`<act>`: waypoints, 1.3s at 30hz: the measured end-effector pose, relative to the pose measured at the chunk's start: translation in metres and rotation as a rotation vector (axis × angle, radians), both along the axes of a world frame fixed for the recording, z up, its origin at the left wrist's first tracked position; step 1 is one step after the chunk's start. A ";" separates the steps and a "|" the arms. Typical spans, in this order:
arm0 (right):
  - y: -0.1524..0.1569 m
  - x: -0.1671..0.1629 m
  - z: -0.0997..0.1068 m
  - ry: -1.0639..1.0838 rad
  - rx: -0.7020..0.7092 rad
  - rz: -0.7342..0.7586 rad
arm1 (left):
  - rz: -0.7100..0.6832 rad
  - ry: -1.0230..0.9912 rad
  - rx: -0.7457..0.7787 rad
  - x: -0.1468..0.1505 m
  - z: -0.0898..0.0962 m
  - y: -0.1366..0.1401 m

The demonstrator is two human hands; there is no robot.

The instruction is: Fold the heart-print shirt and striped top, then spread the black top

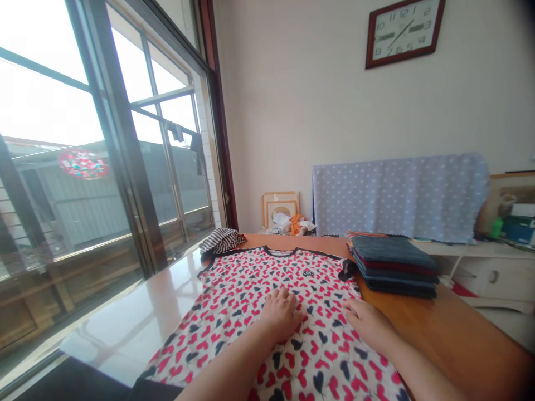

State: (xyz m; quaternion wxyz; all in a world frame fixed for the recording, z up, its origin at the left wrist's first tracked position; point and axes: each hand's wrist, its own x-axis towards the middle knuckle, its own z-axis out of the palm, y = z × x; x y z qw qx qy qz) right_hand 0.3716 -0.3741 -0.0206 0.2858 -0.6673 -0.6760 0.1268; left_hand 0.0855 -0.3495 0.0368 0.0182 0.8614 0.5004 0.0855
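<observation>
A short-sleeved shirt [234,301] printed with pink and dark hearts lies spread on the table, its dark-trimmed neckline at the far end. A small round dark badge [308,273] sits on its chest. On the middle of the shirt rests my left hand [282,313], palm down with the fingers lying on the cloth. My right hand [363,320] is at the shirt's right side edge, fingers curled in against the fabric and partly hidden. The shirt's near end runs out of view at the bottom.
A stack of folded dark clothes [393,264] stands at the table's right. A black-and-white striped garment [223,240] lies at the far left corner. Along the left runs a large window [142,234]. Behind are a polka-dot cloth [397,195] and a white cabinet [501,275].
</observation>
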 end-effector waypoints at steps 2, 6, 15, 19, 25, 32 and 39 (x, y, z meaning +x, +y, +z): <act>0.000 -0.001 -0.001 -0.031 -0.012 0.004 | -0.028 -0.010 -0.013 -0.003 -0.001 -0.002; -0.003 -0.003 -0.002 -0.045 0.024 -0.004 | -0.069 -0.033 -0.024 -0.008 -0.008 -0.007; -0.003 -0.003 -0.003 -0.128 -0.003 0.001 | -0.140 -0.170 -0.082 -0.023 -0.018 -0.009; -0.005 -0.004 0.000 -0.099 0.016 -0.014 | -0.175 -0.173 -0.074 -0.024 -0.024 -0.007; -0.002 -0.002 0.001 0.075 0.040 -0.048 | -0.148 -0.143 -0.181 -0.019 -0.013 0.013; -0.001 0.004 0.012 0.188 0.064 -0.181 | -0.139 -0.255 -0.264 0.022 0.015 0.052; -0.004 0.006 0.023 -0.004 0.075 -0.285 | -0.166 -0.374 -0.228 0.109 0.004 0.091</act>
